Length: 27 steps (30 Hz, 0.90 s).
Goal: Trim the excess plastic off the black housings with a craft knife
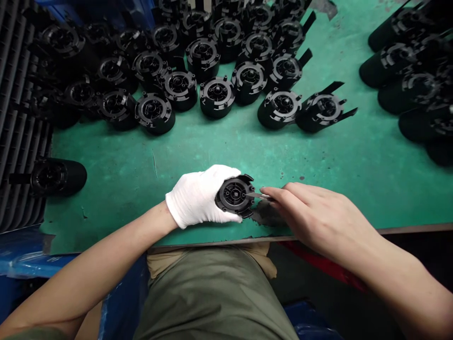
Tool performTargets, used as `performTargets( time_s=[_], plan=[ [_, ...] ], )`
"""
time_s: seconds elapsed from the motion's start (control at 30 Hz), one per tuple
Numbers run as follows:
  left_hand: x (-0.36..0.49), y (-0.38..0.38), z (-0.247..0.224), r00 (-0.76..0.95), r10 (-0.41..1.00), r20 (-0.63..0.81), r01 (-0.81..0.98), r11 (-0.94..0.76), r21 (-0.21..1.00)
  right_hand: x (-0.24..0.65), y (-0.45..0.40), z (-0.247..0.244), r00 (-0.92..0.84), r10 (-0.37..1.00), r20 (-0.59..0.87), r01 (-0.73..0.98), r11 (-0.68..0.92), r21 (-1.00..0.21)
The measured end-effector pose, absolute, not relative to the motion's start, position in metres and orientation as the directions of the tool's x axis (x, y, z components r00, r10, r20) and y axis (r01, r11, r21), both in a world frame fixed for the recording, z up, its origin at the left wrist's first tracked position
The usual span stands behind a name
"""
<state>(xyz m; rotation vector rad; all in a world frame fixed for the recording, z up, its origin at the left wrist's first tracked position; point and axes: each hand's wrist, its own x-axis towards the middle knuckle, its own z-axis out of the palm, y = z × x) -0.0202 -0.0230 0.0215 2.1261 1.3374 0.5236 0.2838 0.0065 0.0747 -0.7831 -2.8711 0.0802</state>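
Note:
In a white glove, my left hand (201, 197) wraps round a black plastic housing (234, 194) near the table's front edge. The housing's round, ribbed end faces up toward me, with tabs standing out at its rim. My bare right hand (300, 205) is closed on a thin metal blade (257, 195), probably a knife; its handle is hidden in the fingers. The blade's tip lies over the right side of the housing's ribbed face. I cannot tell whether it touches the plastic.
Several similar black housings (216, 97) stand in rows at the back of the green table (198, 151). More housings (406, 94) lie at the right. One housing (63, 175) lies on its side at the left, beside a dark slatted rack (17, 141).

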Motion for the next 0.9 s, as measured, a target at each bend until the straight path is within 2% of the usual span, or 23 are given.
performTargets(
  time_s=[0.1, 0.43, 0.9],
  plan=[
    [-0.02, -0.023, 0.022, 0.421, 0.906, 0.045, 0.686, -0.351, 0.637, 0.283, 0.012, 0.074, -0.871, 0.469, 0.145, 0.463, 0.883, -0.073],
    [-0.019, -0.024, 0.019, 0.422, 0.904, 0.07, 0.674, -0.364, 0.642, 0.282, 0.012, 0.076, -0.879, 0.461, 0.119, 0.459, 0.887, -0.052],
    [-0.02, -0.024, 0.018, 0.419, 0.907, 0.047, 0.683, -0.349, 0.642, 0.274, -0.011, 0.086, -0.851, 0.522, 0.054, 0.524, 0.852, 0.021]
  ],
)
